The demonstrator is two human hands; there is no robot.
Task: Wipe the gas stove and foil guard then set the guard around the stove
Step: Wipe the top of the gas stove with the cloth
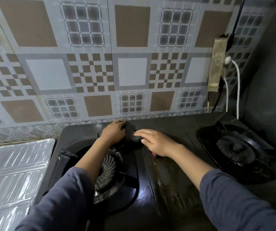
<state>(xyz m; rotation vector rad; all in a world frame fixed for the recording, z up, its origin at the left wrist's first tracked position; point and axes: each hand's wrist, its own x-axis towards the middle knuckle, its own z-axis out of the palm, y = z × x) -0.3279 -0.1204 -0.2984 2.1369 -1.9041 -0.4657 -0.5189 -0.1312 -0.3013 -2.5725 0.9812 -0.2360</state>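
Both hands work at the back middle of the black gas stove point(167, 180), close to the tiled wall point(90, 72). The left hand point(113, 131) lies palm down with fingers curled over the rear edge of the stove top, touching a dark bundle between the two hands. The right hand point(155, 142) lies flatter, fingers spread and pressing on the same dark bundle point(133, 138) — most likely a wiping cloth, though it is too dark against the stove to be sure. Whether either hand truly grips it cannot be told; both rest on it.

The foil guard point(15, 170) lies flat on the counter to the left of the stove, folded in ribbed panels, just beside the stove's left edge and not yet set around anything.

Several things could go wrong from here. The left forearm crosses directly over the left burner point(108, 170) and its pan support, so a sleeve could snag on a prong and shift the support. A wet sheen shows on the front middle of the stove top; a cloth pushed through it may only smear grease toward the burners. At the right, white and black cables point(237, 90) hang from a wall-mounted power strip point(216, 65) down near the right burner point(239, 147) — a broad wipe there could catch them or carry damp to the plug. The thin foil would likely crease or tear if lifted by one corner.
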